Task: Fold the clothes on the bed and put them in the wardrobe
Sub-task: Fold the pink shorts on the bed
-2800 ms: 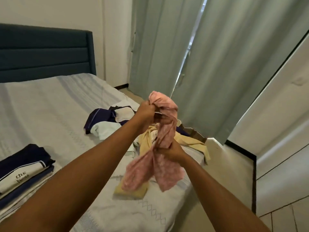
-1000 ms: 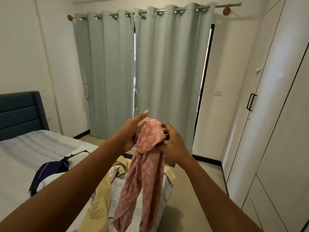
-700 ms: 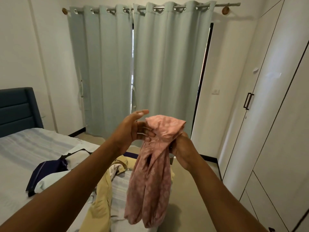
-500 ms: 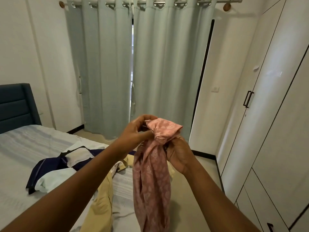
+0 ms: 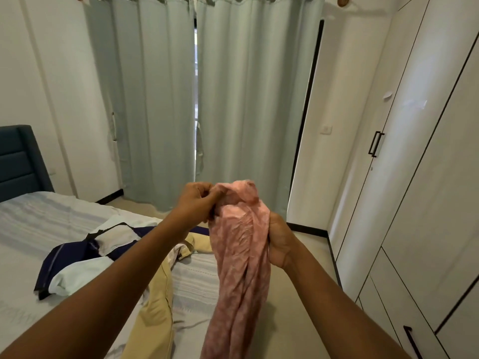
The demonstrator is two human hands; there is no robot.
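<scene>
A pink patterned garment (image 5: pixel 241 260) hangs bunched in front of me, its lower end running out of the frame. My left hand (image 5: pixel 197 203) pinches its top edge. My right hand (image 5: pixel 279 240) grips the bunched cloth a little lower on its right side. On the bed (image 5: pixel 31 229) below lie a navy and white garment (image 5: pixel 85 260) and a yellow garment (image 5: pixel 155 301), both unfolded. The white wardrobe (image 5: pixel 425 177) with black handles stands shut at the right.
Pale green curtains (image 5: pixel 207 99) cover the window straight ahead. A dark blue headboard (image 5: pixel 18 161) is at the far left. A strip of beige floor (image 5: pixel 305 244) runs between the bed's edge and the wardrobe.
The view rose from the bed to the curtains. I lifted the pink garment off the bed; my left hand, open a moment ago, now pinches its top while the right hand slid lower.
</scene>
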